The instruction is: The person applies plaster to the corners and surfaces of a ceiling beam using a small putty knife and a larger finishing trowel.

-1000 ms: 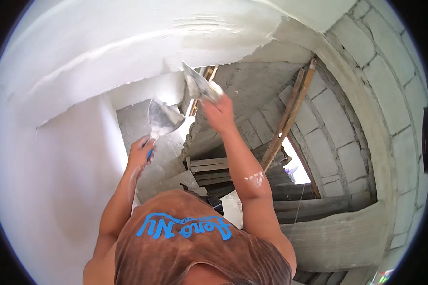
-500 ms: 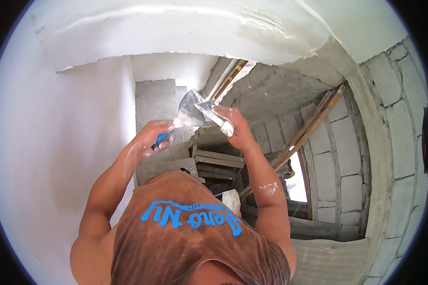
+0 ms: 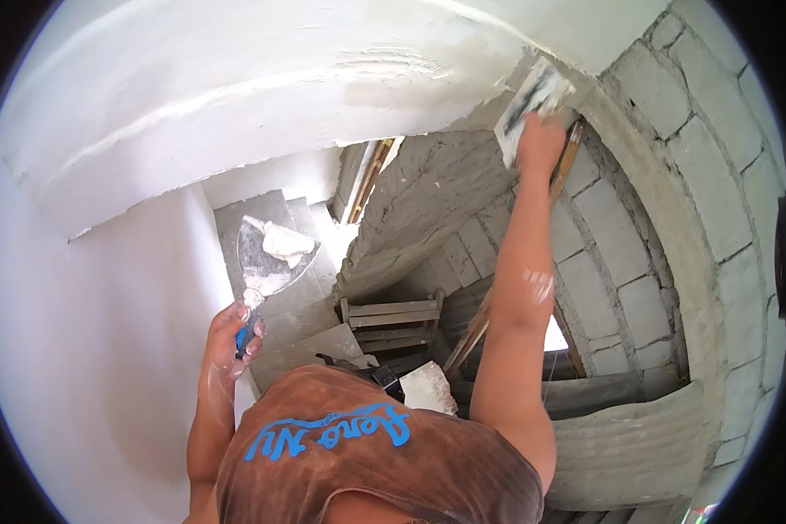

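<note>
From here: left hand (image 3: pixel 237 336), lower left, grips scraper (image 3: pixel 255 260), blade face-up, likely so putty (image 3: pixel 286 244) stays on; right hand (image 3: pixel 543 143) holds trowel (image 3: pixel 524 105), upper right, by beam (image 3: pixel 306 105), contact unclear.

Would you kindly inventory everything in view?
Blue-handled metal scraper: one, grey, left of centre
Plaster lump: one, white, on the scraper
Flat rectangular metal trowel: one, grey, upper right
Plastered wall: one, white, far left
Concrete block wall: at least one, grey, right
Slatted wooden frame: one, grey, below centre
Long wooden plank: at least one, brown, right
Printed cloth shirt: one, brown with blue, bottom
Left fingers: one set, whitened, gripping the scraper
Right fingers: one set, blurred, holding the trowel
</note>
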A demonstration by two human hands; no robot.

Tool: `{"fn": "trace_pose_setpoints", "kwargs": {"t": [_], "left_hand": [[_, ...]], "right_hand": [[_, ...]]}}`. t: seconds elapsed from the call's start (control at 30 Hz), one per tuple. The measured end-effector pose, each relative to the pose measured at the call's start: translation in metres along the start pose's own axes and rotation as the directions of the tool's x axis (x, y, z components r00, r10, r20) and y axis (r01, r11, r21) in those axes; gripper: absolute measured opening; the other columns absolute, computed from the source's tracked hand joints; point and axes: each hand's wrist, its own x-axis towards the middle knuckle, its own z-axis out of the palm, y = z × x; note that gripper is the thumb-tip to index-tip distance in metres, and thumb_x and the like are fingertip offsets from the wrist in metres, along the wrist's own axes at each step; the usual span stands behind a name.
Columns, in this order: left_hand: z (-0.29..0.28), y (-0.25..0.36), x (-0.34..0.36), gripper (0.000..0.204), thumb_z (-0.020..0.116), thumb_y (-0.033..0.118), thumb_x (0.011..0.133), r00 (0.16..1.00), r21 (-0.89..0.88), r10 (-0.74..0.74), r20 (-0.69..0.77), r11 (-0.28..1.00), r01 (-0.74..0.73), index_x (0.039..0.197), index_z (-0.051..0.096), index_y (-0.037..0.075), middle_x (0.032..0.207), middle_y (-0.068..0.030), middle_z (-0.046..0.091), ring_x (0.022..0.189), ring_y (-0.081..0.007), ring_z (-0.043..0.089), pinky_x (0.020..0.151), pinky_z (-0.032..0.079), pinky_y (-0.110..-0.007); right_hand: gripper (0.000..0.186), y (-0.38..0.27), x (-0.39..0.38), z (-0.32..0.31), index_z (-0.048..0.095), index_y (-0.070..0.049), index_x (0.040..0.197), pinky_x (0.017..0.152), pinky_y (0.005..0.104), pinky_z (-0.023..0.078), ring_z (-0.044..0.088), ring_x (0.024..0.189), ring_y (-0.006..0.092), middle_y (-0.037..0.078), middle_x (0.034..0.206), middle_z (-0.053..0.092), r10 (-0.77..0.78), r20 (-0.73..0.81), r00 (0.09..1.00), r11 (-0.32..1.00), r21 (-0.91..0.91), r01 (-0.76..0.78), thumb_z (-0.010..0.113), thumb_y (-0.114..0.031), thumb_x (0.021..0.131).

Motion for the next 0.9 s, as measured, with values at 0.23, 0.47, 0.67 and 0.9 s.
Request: {"fn": "trace_pose_setpoints", "kwargs": {"t": [0.23, 0.47, 0.67, 0.9], "left_hand": [[-0.019, -0.021, -0.007, 0.023, 0.051, 0.020, 0.100, 0.996, -0.006, -0.027, -0.081, 1.000, 0.027, 0.112, 0.055, 0.002, 0.072, -0.0082, 0.059, 0.043, -0.0109, 0.046, 0.034, 0.032, -0.022], [-0.029, -0.012, -0.002, 0.024, 0.052, 0.022, 0.099, 0.997, -0.011, -0.056, -0.062, 0.998, 0.055, 0.113, 0.055, 0.002, 0.071, -0.0072, 0.059, 0.043, -0.0100, 0.045, 0.034, 0.032, -0.021], [-0.003, 0.004, 0.023, 0.024, 0.053, 0.022, 0.099, 0.998, 0.093, -0.039, 0.052, 0.995, 0.034, 0.112, 0.056, 0.002, 0.072, -0.0082, 0.059, 0.044, -0.0102, 0.047, 0.035, 0.033, -0.021], [-0.003, -0.004, 0.022, 0.023, 0.053, 0.019, 0.099, 0.992, 0.044, -0.030, 0.124, 0.999, 0.025, 0.111, 0.056, 0.001, 0.073, -0.0092, 0.060, 0.044, -0.0107, 0.047, 0.036, 0.033, -0.022]], "right_hand": [[0.031, 0.048, 0.054, 0.046, 0.065, 0.007, 0.098, 0.076, 0.0396, 0.048, 0.063, 0.078, 0.0272, 0.018, 0.087, 0.068, 0.186, 0.020, 0.982, 0.931, 0.314, -0.183, 0.065, -0.017, 0.077], [0.032, -0.022, -0.027, 0.061, 0.066, 0.004, 0.099, 0.073, 0.0416, 0.049, 0.065, 0.077, 0.0295, 0.018, 0.082, 0.068, -0.138, 0.083, 0.987, 0.973, 0.199, 0.120, 0.065, -0.021, 0.079], [0.039, -0.057, -0.115, 0.097, 0.066, -0.003, 0.114, 0.084, 0.0453, 0.052, 0.065, 0.098, 0.0390, 0.023, 0.109, 0.067, -0.616, 0.031, 0.787, 0.787, 0.060, 0.614, 0.061, -0.017, 0.078], [0.046, -0.080, -0.125, 0.045, 0.066, -0.013, 0.123, 0.093, 0.0407, 0.052, 0.065, 0.105, 0.0341, 0.013, 0.117, 0.068, -0.714, 0.162, 0.681, 0.700, 0.174, 0.692, 0.062, -0.006, 0.078]]}}
